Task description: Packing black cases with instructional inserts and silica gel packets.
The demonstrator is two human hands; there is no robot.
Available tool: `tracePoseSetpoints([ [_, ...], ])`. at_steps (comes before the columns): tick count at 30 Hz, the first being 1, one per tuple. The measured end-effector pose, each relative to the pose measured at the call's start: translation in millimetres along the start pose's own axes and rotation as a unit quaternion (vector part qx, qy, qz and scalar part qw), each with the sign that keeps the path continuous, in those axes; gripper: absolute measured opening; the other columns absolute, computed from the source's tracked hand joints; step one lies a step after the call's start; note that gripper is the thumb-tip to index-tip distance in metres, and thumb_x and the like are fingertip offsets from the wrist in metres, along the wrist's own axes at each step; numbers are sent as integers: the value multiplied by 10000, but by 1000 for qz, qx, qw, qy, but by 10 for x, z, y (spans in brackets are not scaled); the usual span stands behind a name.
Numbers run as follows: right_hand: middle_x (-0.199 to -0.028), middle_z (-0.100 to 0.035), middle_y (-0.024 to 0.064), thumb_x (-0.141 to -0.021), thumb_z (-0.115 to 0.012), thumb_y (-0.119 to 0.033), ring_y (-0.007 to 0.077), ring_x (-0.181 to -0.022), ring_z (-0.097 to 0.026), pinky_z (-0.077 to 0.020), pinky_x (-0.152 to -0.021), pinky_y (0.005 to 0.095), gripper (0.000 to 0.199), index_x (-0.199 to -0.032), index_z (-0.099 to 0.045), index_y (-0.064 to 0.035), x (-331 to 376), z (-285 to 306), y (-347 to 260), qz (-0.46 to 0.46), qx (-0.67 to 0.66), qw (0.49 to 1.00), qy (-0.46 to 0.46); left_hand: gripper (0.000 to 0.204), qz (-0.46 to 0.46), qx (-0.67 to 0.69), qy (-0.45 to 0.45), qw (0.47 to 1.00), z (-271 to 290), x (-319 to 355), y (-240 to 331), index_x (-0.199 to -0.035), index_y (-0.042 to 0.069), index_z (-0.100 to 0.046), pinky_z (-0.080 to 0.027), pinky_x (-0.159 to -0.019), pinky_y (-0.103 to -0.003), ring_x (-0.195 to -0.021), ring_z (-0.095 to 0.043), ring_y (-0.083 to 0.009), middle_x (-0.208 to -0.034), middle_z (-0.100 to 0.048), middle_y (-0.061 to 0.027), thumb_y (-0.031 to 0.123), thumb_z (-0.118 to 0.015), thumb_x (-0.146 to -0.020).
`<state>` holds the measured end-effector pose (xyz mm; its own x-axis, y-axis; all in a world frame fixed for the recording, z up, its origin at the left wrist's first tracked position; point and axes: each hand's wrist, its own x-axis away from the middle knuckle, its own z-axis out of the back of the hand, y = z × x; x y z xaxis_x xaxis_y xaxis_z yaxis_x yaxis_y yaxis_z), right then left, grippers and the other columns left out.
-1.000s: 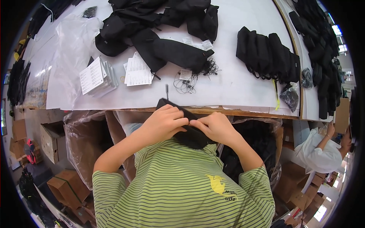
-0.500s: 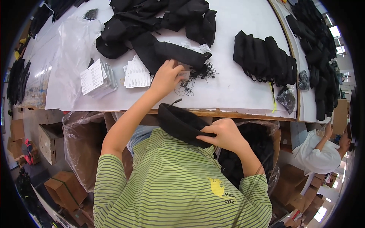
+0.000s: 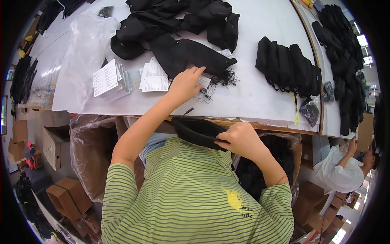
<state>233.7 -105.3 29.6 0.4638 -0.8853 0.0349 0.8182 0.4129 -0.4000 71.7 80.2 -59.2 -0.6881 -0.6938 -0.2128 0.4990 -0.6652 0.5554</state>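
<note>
My left hand (image 3: 186,85) reaches over the table with thumb and forefinger apart, beside a small white tag (image 3: 204,82) and a tangle of thin black strings (image 3: 228,77). Black fabric pouches (image 3: 189,53) lie just beyond those fingers. Close to my body, my right hand (image 3: 243,141) is closed on the rim of another black fabric pouch (image 3: 191,131). Its mouth gapes, and a short cord end (image 3: 188,111) sticks up from its left side. Whether the left fingertips touch the tag cannot be made out.
Stacked white printed tags (image 3: 109,79) stand left of a fanned pile of tags (image 3: 155,76). Clear plastic (image 3: 87,40) lies at far left. A row of black pouches (image 3: 287,67) sits at right, near a bag of dark parts (image 3: 309,112). A co-worker (image 3: 339,168) is at far right.
The left hand's fingers have straightened and spread a little near the tag. The right hand keeps its hold on the pouch, which sits slightly lower against the body. The view has shifted slightly.
</note>
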Motion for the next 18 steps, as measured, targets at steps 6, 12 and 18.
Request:
tracePoseSetpoints([
  [6,-525,-553,42,-730,-729,-246,226,-528,-568,-442,-530,350,142,-708,-686,-112,85,41,12,-31,5,999,7,420,-75,-15,31,997,35,-64,-51,-1120,64,-591,-468,-788,-341,-924,-559,-244,-953,-642,-67,63,-711,-717],
  [12,-517,-543,41,-719,-736,-230,226,-509,-557,-439,-517,347,123,-707,-682,-120,1,175,89,-31,29,997,70,206,-32,236,119,964,583,85,477,-900,44,-662,-451,-774,-313,-798,-580,-208,-799,-647,-33,12,-734,-710],
  [18,-498,-533,40,-700,-756,-226,213,-476,-530,-408,-477,335,143,-707,-683,-104,-183,326,75,-31,72,986,148,287,-163,1,40,986,930,417,580,-1027,73,-656,-412,-926,-366,-1084,-532,-248,-1127,-607,-66,112,-730,-752],
])
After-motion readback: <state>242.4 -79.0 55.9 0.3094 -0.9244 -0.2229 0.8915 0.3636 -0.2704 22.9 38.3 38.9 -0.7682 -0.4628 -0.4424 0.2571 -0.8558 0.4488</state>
